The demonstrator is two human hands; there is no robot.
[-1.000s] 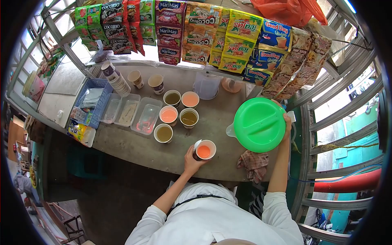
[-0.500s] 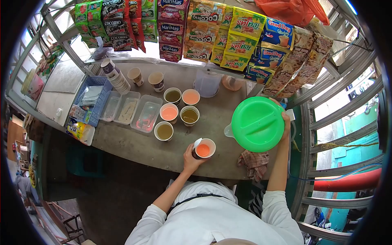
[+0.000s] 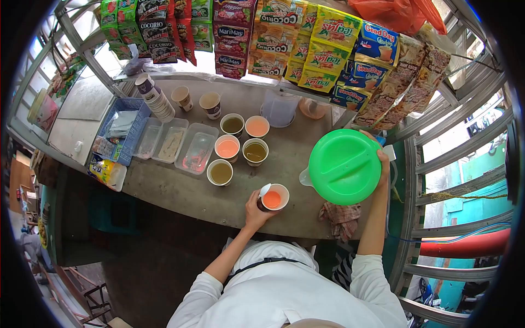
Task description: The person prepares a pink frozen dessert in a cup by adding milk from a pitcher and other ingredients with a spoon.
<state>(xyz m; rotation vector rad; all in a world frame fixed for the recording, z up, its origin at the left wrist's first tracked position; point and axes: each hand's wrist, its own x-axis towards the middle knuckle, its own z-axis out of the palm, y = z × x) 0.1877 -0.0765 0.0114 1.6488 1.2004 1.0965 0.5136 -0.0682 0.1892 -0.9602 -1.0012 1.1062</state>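
since a second ago the green-lidded jug (image 3: 343, 167) has drifted slightly toward the left hand (image 3: 252, 205), whose fingers wrap a paper cup of orange drink (image 3: 273, 198); right hand (image 3: 381, 158) grips the jug's far side. bring the spout over the rim, tilt slowly.

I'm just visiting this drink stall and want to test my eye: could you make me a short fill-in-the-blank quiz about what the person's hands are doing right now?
1. The left hand holds a paper cup of ____ drink.
2. The right hand grips a jug whose lid is ____ in colour.
3. The checked cloth lies on the counter just ____ the jug.

Missing words: orange; green; below
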